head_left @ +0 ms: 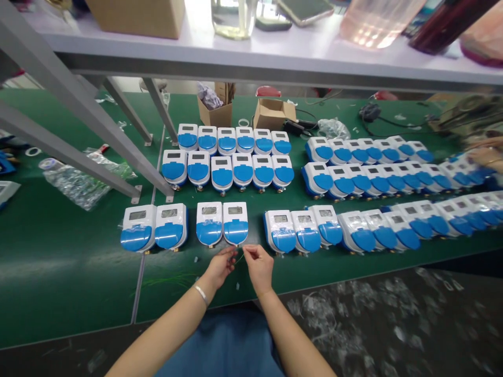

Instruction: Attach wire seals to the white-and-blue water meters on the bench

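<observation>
Just below a white-and-blue meter point(235, 224) with a small display, both my hands meet at its front brass fitting. My right hand point(259, 267) pinches a thin green wire point(240, 258). My left hand point(220, 268), with a bracelet at the wrist, has its fingers closed at the wire's other side; any small part inside them is hidden. Touching that meter on its left is a second meter point(209, 224). Loose green wires point(168, 281) lie on the table left of my left hand. Two small pale pieces point(237, 286) lie near my hands.
More meters stand in rows behind and right point(306, 231), with a pair point(171, 226) at left. Grey shelf legs point(157, 110) rise from the green table point(86, 283). Overhead runs a white shelf point(275, 52). A plastic bag point(82, 183) lies left; another person's hand point(485, 154) appears right.
</observation>
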A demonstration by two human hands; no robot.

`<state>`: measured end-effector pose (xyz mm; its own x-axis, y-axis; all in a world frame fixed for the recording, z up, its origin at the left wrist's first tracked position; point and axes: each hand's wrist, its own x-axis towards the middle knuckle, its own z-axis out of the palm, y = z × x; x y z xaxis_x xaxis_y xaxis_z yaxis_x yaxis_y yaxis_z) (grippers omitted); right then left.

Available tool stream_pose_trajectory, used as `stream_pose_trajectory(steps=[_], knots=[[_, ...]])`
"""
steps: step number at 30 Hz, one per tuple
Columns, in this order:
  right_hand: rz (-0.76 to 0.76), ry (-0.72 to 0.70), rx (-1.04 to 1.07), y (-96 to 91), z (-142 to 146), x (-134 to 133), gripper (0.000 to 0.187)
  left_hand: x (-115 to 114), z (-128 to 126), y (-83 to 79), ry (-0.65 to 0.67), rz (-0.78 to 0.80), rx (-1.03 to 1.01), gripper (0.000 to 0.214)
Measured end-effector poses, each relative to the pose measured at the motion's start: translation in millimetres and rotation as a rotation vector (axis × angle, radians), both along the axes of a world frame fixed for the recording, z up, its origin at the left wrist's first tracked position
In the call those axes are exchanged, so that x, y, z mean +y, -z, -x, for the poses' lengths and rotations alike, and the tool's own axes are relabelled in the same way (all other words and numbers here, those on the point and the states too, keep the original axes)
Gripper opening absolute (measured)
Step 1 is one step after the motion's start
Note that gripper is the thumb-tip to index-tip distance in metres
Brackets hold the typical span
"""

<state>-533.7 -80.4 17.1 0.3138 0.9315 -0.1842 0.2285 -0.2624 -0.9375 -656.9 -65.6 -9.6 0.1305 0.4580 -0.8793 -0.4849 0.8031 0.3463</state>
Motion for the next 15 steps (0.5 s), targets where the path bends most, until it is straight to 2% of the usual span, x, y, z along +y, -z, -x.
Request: stream_pose_trajectory(steps=[5,15], knots=[[-0.013,-0.05,-0.045,5.5,2.2,0.2,0.013,4.3,-3.9,2.8,-0.044,0.011,-0.021,0.017],[-0.052,-0.056,-0.084,5.1,5.0,1.4,0.013,3.6,-8.0,-0.3,-0.062,-0.032,-0.02,0.012]])
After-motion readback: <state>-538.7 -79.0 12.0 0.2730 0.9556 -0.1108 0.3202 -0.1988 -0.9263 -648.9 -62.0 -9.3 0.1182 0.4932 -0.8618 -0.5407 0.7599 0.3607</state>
